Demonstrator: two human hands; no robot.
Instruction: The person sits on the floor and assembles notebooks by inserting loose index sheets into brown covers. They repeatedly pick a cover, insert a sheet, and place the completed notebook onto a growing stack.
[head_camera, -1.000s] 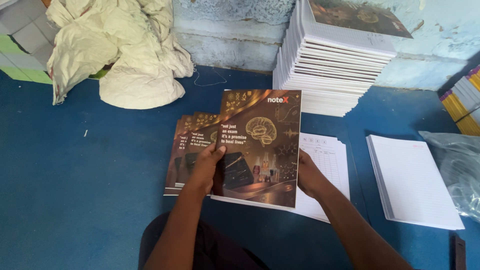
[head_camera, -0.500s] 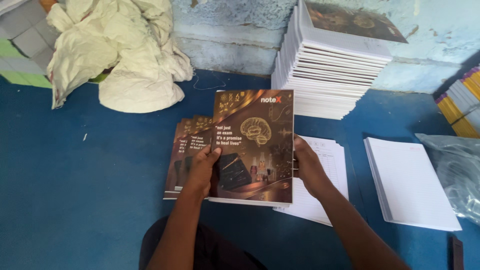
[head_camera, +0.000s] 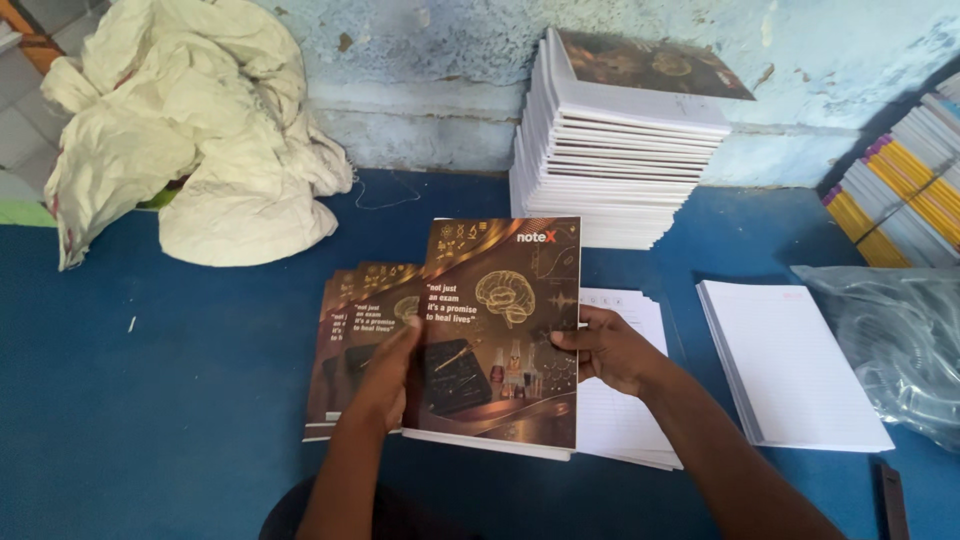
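Both hands — left hand (head_camera: 385, 365) and right hand (head_camera: 600, 348) — grip the dark brown glossy notebook (head_camera: 500, 335) at centre frame, fingers closed on its edges — it may slip onto the loose white ruled sheets (head_camera: 625, 420).

Both forearms leave the frame at the bottom edge. The top notebook (head_camera: 500, 335) covers most of the brown covers (head_camera: 345, 350) beneath it; their number cannot be told. It also hides the left part of the ruled sheets (head_camera: 625, 420). The coloured book stack (head_camera: 905, 185) and the clear plastic wrap (head_camera: 900, 340) are cut by the right edge. The dark object (head_camera: 893, 500) at bottom right is too cropped to identify.
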